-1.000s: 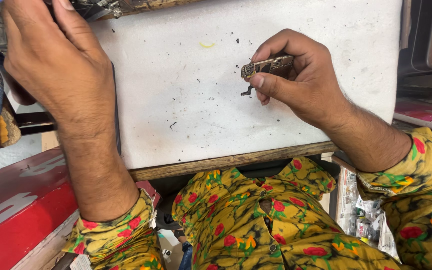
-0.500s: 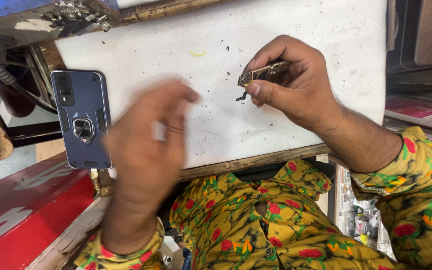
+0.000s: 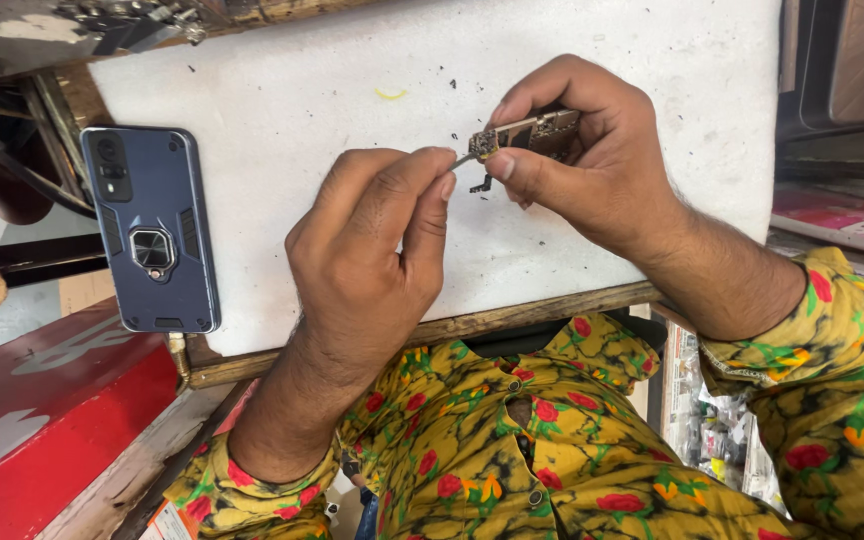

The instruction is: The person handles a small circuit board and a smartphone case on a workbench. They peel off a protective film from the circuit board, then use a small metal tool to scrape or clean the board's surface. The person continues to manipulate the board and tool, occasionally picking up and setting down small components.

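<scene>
Right hand (image 3: pixel 592 170) pinches the small circuit board (image 3: pixel 527 133) firmly; left hand (image 3: pixel 377 250) nips a thin metal tool (image 3: pixel 464 158) at its edge, best worked gently above the white bench (image 3: pixel 282 100)

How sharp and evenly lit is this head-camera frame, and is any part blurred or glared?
Head view: even daylight, soft shadows under both hands on the white board; left hand, right hand and small circuit board are sharp; faint sheen on the blue phone case, no glare.
</scene>
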### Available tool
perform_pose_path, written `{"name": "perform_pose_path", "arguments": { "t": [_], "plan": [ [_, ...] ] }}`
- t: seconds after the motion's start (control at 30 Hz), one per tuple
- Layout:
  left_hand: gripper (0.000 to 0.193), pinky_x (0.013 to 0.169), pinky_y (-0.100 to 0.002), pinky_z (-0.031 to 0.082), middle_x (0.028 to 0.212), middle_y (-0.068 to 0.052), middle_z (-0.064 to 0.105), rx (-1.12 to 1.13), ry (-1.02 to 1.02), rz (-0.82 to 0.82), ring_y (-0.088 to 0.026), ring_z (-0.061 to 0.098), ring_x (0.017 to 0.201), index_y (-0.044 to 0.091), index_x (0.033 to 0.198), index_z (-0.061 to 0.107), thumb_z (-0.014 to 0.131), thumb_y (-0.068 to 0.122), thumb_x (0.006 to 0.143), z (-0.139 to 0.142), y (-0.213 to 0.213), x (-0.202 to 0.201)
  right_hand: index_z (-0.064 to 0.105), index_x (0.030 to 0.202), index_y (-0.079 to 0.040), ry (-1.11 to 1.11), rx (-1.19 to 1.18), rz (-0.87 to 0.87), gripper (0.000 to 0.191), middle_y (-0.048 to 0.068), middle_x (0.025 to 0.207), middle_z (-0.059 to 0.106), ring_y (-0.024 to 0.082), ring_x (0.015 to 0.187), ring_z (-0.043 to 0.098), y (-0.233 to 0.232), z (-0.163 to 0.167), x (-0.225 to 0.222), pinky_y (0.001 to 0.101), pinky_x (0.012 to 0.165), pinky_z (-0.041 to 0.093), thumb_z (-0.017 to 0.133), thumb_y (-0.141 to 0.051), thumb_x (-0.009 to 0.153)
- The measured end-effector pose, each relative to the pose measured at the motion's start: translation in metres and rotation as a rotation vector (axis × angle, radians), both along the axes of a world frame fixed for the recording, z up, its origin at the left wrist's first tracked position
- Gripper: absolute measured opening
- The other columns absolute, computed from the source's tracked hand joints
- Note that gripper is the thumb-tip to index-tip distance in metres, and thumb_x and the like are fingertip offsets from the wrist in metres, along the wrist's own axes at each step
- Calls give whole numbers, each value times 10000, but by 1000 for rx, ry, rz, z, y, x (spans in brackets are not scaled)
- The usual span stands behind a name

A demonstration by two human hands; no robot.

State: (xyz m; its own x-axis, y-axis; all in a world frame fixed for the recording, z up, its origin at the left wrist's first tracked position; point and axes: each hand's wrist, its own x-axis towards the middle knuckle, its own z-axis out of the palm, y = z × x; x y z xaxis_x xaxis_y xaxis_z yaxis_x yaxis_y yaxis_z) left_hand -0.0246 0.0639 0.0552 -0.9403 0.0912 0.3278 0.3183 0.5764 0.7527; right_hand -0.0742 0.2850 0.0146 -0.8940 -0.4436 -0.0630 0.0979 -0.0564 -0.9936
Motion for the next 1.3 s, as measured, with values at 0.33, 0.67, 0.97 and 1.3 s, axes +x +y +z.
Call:
{"name": "perform_pose_path", "arguments": {
  "t": [0.33,0.67,0.97,1.3],
  "plan": [
    [232,706,-297,585,1074,-70,650,-129,163,19,-176,702,859,51,1260,681,800,28,1062,-15,4,2,570,1211,-11,56,47,-40,228,55,991,677,36,759,638,0,-2,3,176,649,546,744,-46,1067],
    [270,723,-285,589,1066,-68,606,-139,156,-33,-162,695,882,65,1269,683,800,-19,1040,-19,-7,-6,601,1169,-2,221,167,-60,191,43,1092,692,33,957,671,-1,-8,7,171,843,568,769,-31,1083],
    [200,713,-262,595,1080,-49,612,-40,90,-47,-147,711,868,53,1192,660,783,-4,1046,-14,-8,-10,605,1171,-1,238,187,-28,188,40,1082,692,24,931,667,1,-8,5,160,817,568,771,-37,1091],
    [181,709,-287,585,1005,-39,606,-51,37,-46,-162,710,846,69,1124,670,751,-40,1004,-15,-11,-8,620,1155,15,284,248,-7,166,61,1079,710,39,919,668,2,-8,5,170,819,559,769,-33,1099]
  ]
}}
